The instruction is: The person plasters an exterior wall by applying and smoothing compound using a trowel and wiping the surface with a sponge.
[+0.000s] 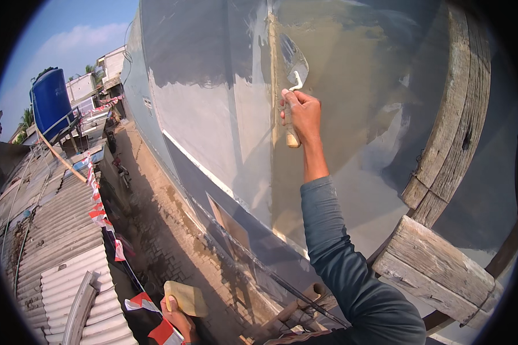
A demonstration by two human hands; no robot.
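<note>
At upper centre my right hand (305,115) is closed round the wooden handle of a trowel (294,62), fingers wrapped and thumb uppermost. The trowel's metal blade points up and lies at or very near the wall (339,149), beside a rough vertical seam (273,75); I cannot tell if it touches. Down at lower left my left hand (179,317) grips a yellowish, rounded rectangular piece (186,298) by its left end. What that piece is made of is unclear. The wall's grey coat is patchy, with paler areas and a damp-looking brownish stretch right of the seam.
Weathered timbers (452,115) and a thick beam end (434,264) stand close on the right. Far below runs a paved alley (172,230). Corrugated roofs (63,230), red-and-white bunting (98,213) and a blue water tank (52,103) lie to the left.
</note>
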